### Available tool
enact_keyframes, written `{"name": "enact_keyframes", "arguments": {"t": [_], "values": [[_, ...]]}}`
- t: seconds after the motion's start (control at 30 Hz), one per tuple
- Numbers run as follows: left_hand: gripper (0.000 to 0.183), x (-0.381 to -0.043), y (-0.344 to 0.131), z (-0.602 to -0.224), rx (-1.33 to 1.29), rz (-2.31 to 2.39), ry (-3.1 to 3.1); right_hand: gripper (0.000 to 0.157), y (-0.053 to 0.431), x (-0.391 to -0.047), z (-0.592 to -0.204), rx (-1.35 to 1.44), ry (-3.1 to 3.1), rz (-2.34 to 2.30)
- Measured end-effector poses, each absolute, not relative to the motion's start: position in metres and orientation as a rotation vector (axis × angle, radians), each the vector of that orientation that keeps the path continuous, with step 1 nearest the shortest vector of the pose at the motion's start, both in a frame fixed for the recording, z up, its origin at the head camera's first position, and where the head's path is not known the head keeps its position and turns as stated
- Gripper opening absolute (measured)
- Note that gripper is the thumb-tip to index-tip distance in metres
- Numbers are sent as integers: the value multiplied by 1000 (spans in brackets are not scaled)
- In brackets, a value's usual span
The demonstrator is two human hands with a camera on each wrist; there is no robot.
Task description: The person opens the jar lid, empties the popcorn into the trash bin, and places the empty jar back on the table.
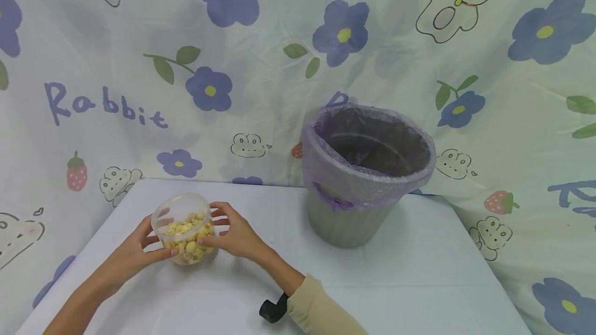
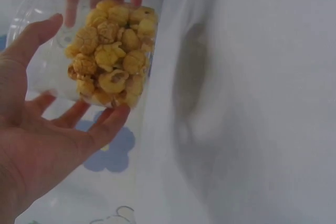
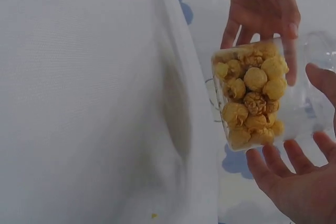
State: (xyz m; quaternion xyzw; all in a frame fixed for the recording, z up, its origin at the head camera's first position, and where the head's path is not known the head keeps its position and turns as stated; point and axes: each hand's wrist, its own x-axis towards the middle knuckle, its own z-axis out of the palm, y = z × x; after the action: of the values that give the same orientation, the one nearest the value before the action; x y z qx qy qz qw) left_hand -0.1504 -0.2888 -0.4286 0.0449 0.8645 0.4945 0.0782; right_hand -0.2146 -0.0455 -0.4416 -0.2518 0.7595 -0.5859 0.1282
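Left hand (image 1: 127,260) and right hand (image 1: 237,237) grip opposite sides of a clear jar (image 1: 179,210) in the head view, popcorn (image 1: 188,226) inside, a lined bin (image 1: 354,221) well to its right. Left wrist view: thumb and fingers curl round it above the white table (image 2: 262,103). Right wrist view: a yellow speck (image 3: 154,215) lies on that table

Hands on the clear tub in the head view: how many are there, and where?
2: the left hand grips the left side of the clear tub, and the right hand grips its right side.
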Motion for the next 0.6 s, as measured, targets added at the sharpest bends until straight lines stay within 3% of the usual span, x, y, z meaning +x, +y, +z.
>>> {"name": "enact_keyframes", "arguments": {"t": [0.6], "values": [[90, -138, -260, -394, 312, 1516, 2616, 88, -11, -202, -410, -924, 2111, -1758]]}}
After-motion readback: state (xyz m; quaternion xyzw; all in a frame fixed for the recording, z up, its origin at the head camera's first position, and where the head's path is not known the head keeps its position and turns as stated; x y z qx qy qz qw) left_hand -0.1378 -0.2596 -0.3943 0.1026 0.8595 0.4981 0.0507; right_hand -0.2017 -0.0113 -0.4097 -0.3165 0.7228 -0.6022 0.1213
